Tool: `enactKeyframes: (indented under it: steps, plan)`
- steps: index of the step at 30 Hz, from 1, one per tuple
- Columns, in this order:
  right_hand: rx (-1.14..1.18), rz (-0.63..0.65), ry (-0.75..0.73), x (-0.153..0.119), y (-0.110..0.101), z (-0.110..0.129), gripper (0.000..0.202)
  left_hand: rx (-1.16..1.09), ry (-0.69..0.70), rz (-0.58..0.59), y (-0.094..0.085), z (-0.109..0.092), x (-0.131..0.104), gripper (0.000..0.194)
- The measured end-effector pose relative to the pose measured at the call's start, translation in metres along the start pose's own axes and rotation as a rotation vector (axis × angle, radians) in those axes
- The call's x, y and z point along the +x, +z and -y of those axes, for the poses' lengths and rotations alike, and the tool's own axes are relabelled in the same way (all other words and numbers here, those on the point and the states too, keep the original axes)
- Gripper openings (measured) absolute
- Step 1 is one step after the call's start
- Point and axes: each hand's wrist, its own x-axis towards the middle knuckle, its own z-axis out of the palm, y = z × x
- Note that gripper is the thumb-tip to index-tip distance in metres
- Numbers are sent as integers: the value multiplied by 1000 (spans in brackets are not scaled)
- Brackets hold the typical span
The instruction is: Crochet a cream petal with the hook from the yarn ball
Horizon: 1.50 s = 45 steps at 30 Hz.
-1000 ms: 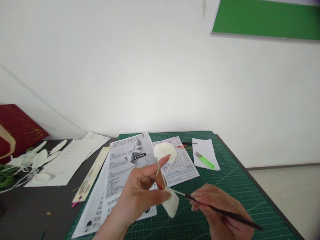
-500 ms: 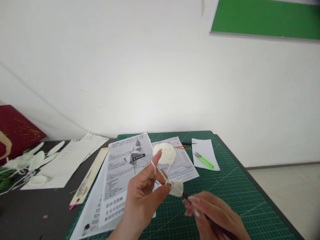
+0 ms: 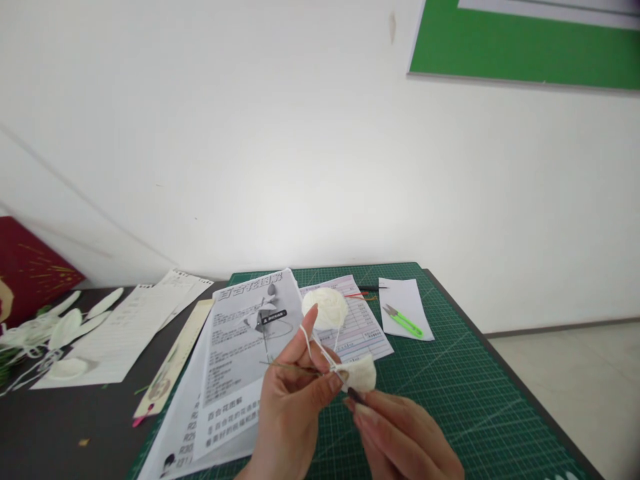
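Observation:
Between thumb and fingers, my left hand (image 3: 295, 400) pinches a small white crocheted piece (image 3: 361, 373). White yarn loops over its raised index finger and runs back toward the yarn ball (image 3: 326, 308) behind. A thin wire or stem pokes out to the left of that hand. My right hand (image 3: 400, 433) is closed around the dark handle of a crochet hook (image 3: 355, 396). The hook's tip is at the edge of the piece, close to the left thumb, and its very end is hard to make out.
A green cutting mat (image 3: 480, 400) covers the table, with printed sheets (image 3: 240, 387) at left. Green thread snips (image 3: 404, 323) lie on white paper (image 3: 417, 300) at right. White crocheted petals (image 3: 67, 330) and yarn sit far left, near a dark red box (image 3: 30, 267).
My right hand has moved left, bringing the hook closer to my left thumb. The crocheted piece has turned and shows more to the right. The view has shifted slightly.

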Motion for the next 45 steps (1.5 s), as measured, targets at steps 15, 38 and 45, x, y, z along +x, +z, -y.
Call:
enactKeyframes:
  steps: [15,38,45]
  plan:
    - [118,71,-29,4,-3,-1,22,27,41,-27,-1,-3,2,65]
    - [501,-187,473,-5,8,7,13,187,155,-25,1,-18,-1,61]
    - [718,-146,563,-9,4,-4,23,431,392,36,-11,-15,-1,62]
